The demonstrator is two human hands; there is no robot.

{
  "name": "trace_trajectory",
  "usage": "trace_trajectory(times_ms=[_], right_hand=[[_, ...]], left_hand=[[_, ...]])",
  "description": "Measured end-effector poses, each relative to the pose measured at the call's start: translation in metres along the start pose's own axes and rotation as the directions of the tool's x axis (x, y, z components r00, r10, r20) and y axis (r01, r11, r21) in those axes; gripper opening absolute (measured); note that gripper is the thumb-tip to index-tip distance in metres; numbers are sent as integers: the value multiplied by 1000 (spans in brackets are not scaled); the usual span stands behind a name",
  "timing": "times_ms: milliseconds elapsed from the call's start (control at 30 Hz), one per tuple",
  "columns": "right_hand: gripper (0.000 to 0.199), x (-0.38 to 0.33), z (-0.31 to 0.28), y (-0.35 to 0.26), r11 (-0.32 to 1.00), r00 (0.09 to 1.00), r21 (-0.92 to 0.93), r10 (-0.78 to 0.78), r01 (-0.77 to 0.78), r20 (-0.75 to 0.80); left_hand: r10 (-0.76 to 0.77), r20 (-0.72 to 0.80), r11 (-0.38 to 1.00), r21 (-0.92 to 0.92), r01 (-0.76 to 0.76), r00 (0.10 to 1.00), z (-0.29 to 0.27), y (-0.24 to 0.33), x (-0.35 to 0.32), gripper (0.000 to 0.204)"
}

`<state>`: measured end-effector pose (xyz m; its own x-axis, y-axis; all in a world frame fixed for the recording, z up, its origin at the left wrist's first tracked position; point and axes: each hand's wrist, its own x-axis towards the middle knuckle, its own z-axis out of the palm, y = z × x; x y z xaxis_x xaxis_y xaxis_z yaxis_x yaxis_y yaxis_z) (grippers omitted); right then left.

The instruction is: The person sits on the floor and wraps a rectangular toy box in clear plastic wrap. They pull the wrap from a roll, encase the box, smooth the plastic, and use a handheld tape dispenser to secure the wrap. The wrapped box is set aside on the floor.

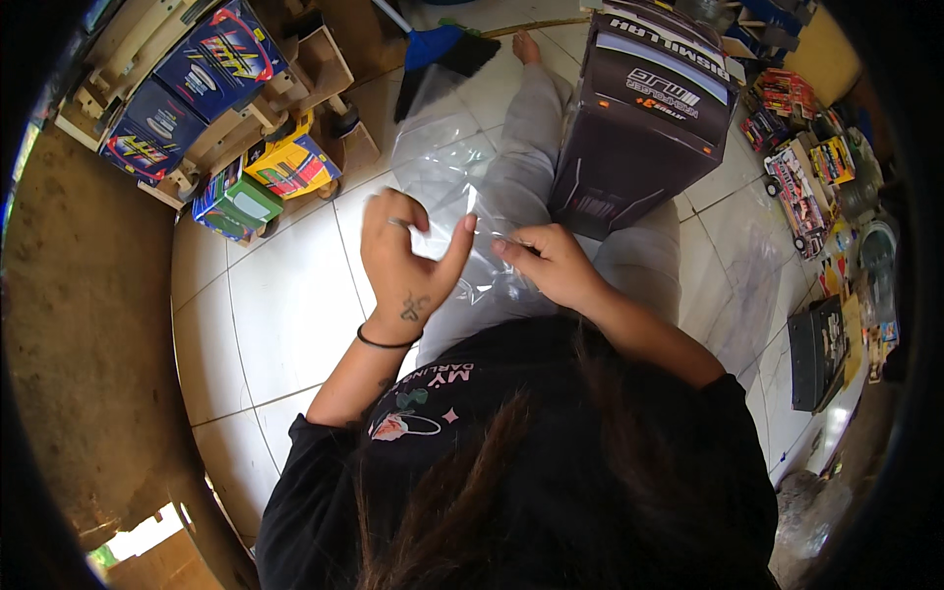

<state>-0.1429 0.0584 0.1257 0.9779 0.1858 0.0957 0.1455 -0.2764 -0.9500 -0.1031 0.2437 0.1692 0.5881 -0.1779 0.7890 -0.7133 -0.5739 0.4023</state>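
A clear plastic sheet or bag (442, 162) lies across my lap and between my hands. My right hand (556, 261) pinches its edge between thumb and fingers. Close by on the left, my left hand (403, 246) has its thumb stretched out, apart from the loosely curled fingers; its fingertips are slightly blurred and I see nothing held in it. The thumb tip is near the plastic, but I cannot tell whether they touch. A large dark printed box (639, 128) leans on my legs, beyond my right hand.
On the left stand wooden toy trucks (320, 74) with blue printed bodies, beside a green box (236, 202) and a yellow box (292, 162). A blue broom (433, 49) lies ahead. Small toy vehicles (796, 197), more clear plastic (742, 285) and a dark box (816, 354) are at right.
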Motion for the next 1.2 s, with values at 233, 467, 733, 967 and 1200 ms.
trace_trajectory(times_ms=[233, 467, 733, 967, 1200], right_hand=[[24, 4, 27, 7, 963, 999, 269, -36, 28, 26], [24, 0, 8, 26, 829, 968, 532, 244, -173, -66], [24, 25, 20, 2, 939, 972, 341, -30, -52, 232], [23, 8, 10, 22, 928, 985, 361, 137, -91, -104], [22, 43, 25, 21, 949, 992, 313, 8, 33, -128]], left_hand=[[-338, 746, 459, -401, 793, 574, 11, -14, -34, 23], [-636, 143, 617, -496, 611, 758, -8, -53, -22, 33], [-225, 473, 859, -316, 402, 852, 1, -26, -47, 28], [-520, 240, 749, -334, 573, 820, -30, -59, -36, 38], [-104, 577, 863, -352, 362, 810, -25, -43, -64, 23]])
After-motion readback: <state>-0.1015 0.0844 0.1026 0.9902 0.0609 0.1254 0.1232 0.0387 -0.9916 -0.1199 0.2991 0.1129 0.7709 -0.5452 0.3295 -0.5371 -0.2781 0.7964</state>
